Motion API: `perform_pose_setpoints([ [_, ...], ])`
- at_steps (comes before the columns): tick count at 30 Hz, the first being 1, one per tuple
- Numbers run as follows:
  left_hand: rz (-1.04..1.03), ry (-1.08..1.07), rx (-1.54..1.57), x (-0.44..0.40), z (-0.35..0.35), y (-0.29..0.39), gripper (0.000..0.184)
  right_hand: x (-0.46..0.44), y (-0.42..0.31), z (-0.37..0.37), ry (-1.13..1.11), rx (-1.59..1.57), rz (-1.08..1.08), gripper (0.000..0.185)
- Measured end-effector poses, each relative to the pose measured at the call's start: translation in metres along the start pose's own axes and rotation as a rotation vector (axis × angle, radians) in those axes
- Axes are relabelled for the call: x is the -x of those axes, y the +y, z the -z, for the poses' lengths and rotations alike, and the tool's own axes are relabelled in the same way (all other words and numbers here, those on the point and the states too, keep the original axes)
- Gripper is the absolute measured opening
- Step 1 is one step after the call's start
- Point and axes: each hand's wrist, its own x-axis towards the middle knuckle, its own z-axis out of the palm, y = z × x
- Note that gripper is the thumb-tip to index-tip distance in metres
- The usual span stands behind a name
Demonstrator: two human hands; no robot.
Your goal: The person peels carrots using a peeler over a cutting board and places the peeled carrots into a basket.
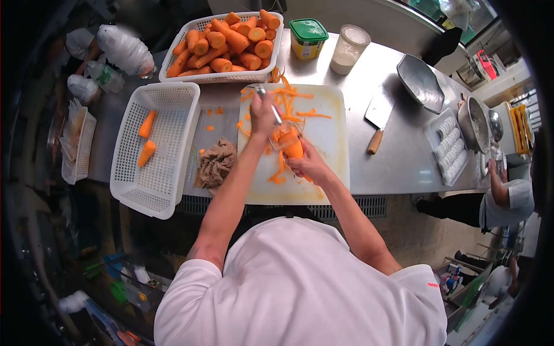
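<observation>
My left hand (263, 117) is closed round the metal handle of a peeler (277, 113), whose head is at the upper end of a carrot (293, 150). Closed on that carrot's lower part, my right hand (310, 164) keeps it tilted over a white cutting board (332, 138). Orange peel strips (288, 95) lie scattered across the board, mostly at its far end. Whether the blade touches the carrot is hard to make out. A crumpled brown cloth (218, 163) lies left of the board, near my left forearm.
A white basket (167, 76) heaped with carrots stands at the back; another basket (130, 179) holds two carrots. Rightward lie a cleaver (380, 112), a dark tray (421, 83) and a tray of white rolls (450, 147). A co-worker (508, 199) stands at the far right.
</observation>
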Motion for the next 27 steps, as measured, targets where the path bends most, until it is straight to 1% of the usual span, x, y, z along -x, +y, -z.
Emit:
perform_pose_setpoints([
  [1,0.018,0.151,0.071,-0.015,0.007,-0.006,0.022,0.001,0.003,0.002,0.001,0.002,-0.002,0.056],
  [3,0.017,0.166,0.091,-0.02,0.023,0.002,0.022,0.004,-0.002,0.005,0.033,0.168,0.034,0.063],
  [4,0.013,0.184,0.106,-0.025,0.026,0.007,0.021,0.0,-0.006,0.007,0.034,0.171,0.042,0.063],
  [5,-0.02,0.141,0.044,-0.011,0.009,0.013,0.021,-0.002,-0.005,0.006,0.077,0.283,0.058,0.064],
  [6,-0.015,0.148,0.039,-0.006,0.006,0.009,0.021,-0.002,-0.002,0.003,0.114,0.393,0.07,0.065],
  [7,-0.026,0.107,-0.043,-0.005,0.004,0.007,0.021,-0.003,0.001,0.001,0.105,0.395,0.066,0.065],
  [8,-0.042,0.066,-0.122,-0.009,0.005,0.003,0.021,-0.006,0.003,0.0,0.152,0.492,0.115,0.066],
  [9,-0.037,0.217,-0.05,-0.02,0.013,0.004,0.021,-0.006,0.005,0.001,0.204,0.587,0.163,0.066],
  [10,-0.04,0.216,-0.046,-0.022,0.016,0.0,0.021,-0.007,0.01,0.002,0.206,0.591,0.166,0.066],
  [12,-0.048,0.149,-0.005,-0.015,0.013,0.01,0.021,-0.009,0.015,0.005,0.301,0.756,0.324,0.064],
  [13,-0.061,0.043,0.041,-0.002,0.001,0.006,0.022,-0.008,0.017,0.004,0.3,0.755,0.317,0.064],
  [15,-0.036,0.076,0.004,-0.016,0.011,-0.006,0.022,-0.008,0.002,-0.005,0.295,0.769,0.125,0.057],
  [16,-0.011,0.099,-0.032,-0.024,0.015,-0.014,0.023,-0.007,0.001,-0.007,0.291,0.774,0.127,0.057],
  [17,-0.05,0.226,-0.138,-0.013,0.012,0.009,0.023,-0.004,0.0,-0.007,0.32,0.823,0.225,0.053],
  [18,-0.057,0.218,-0.138,-0.009,0.007,0.015,0.023,-0.005,-0.002,-0.006,0.356,0.871,0.331,0.05],
  [20,-0.059,0.078,-0.068,0.004,-0.004,0.014,0.023,-0.009,0.002,-0.002,0.363,0.897,0.334,0.05],
  [21,-0.062,0.055,-0.141,0.006,-0.01,0.013,0.024,-0.01,0.006,-0.001,0.355,0.926,0.34,0.05],
  [22,-0.066,0.062,-0.139,-0.001,-0.005,0.012,0.024,-0.011,0.008,0.0,0.349,0.93,0.344,0.05],
  [24,-0.109,0.238,-0.277,-0.025,0.016,-0.007,0.026,-0.005,0.006,0.0,0.34,0.909,0.243,0.049],
  [25,-0.113,0.323,-0.259,-0.036,0.028,-0.007,0.027,-0.003,0.004,0.003,0.345,0.909,0.249,0.049],
  [26,-0.119,0.313,-0.259,-0.04,0.033,0.0,0.027,-0.001,0.004,0.009,0.264,0.701,0.246,0.052],
  [27,-0.098,0.278,-0.177,-0.037,0.035,0.009,0.026,0.003,0.004,0.011,0.186,0.491,0.236,0.055],
])
